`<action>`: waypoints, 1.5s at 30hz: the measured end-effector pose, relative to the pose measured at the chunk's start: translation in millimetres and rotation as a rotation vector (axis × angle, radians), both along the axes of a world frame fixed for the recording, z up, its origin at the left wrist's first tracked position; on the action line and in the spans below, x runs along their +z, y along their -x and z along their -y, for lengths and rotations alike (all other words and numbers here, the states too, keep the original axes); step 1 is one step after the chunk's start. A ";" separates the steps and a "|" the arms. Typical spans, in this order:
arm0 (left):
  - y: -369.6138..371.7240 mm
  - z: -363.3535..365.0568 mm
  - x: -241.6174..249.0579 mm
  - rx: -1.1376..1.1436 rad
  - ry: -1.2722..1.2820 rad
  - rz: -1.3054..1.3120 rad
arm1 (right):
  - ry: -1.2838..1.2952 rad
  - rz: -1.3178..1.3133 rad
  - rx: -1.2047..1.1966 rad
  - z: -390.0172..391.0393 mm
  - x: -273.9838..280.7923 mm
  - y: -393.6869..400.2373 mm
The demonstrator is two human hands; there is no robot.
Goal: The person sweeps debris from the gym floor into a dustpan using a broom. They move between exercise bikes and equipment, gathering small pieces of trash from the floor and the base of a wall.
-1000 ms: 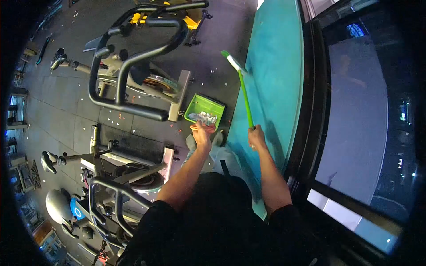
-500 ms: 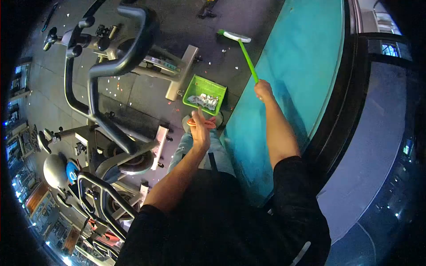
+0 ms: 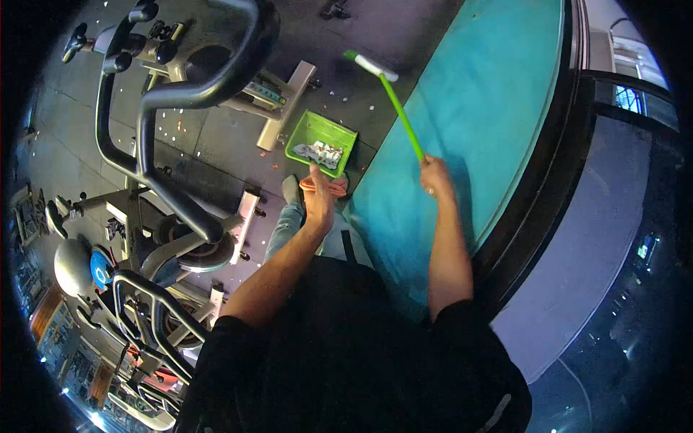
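My right hand (image 3: pixel 436 176) is closed around the green handle of a broom (image 3: pixel 401 115). The broom's white-and-green head (image 3: pixel 371 66) is over the dark floor, beyond the dustpan and to its right. My left hand (image 3: pixel 317 200) is in front of my legs, just on the near side of a green dustpan (image 3: pixel 322 130). Its fingers are closed on an orange, folded-looking item (image 3: pixel 336 187), partly hidden by the hand; whether it joins the dustpan cannot be made out. White and grey scraps (image 3: pixel 317 153) lie in the dustpan's near part.
A grey exercise machine with thick black handlebars (image 3: pixel 148 137) stands at left, its foot (image 3: pixel 286 108) close beside the dustpan. Small white and red scraps dot the dark floor (image 3: pixel 216 155). A teal surface (image 3: pixel 476 94) runs along the right, bordered by a dark frame (image 3: pixel 538 216).
My right hand has drawn back toward me, bringing the broom head nearer and tilting it more. My left hand stays by the dustpan. The whole view has shifted slightly.
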State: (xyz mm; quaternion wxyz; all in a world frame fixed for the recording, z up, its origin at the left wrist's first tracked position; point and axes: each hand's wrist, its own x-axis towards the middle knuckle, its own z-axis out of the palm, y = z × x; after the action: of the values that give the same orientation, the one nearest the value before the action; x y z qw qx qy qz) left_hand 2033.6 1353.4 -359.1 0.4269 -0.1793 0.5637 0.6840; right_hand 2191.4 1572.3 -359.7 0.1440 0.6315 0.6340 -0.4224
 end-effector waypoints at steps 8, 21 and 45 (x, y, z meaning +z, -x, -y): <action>3.1 -5.6 15.2 0.085 0.052 -0.034 | -0.043 0.116 0.292 3.2 -50.8 28.8; -8.8 15.9 0.8 0.056 -0.013 0.037 | 0.172 0.104 -0.126 114.1 42.9 -37.4; -6.8 28.7 -15.3 0.096 0.009 0.050 | 0.145 -0.127 -0.205 148.5 31.5 -47.7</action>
State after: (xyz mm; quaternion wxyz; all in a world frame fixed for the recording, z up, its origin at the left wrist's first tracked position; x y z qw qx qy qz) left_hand 2040.4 1324.7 -374.3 0.4070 -0.2249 0.5466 0.6964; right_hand 2239.0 1423.8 -328.1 0.1050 0.6529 0.5421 -0.5186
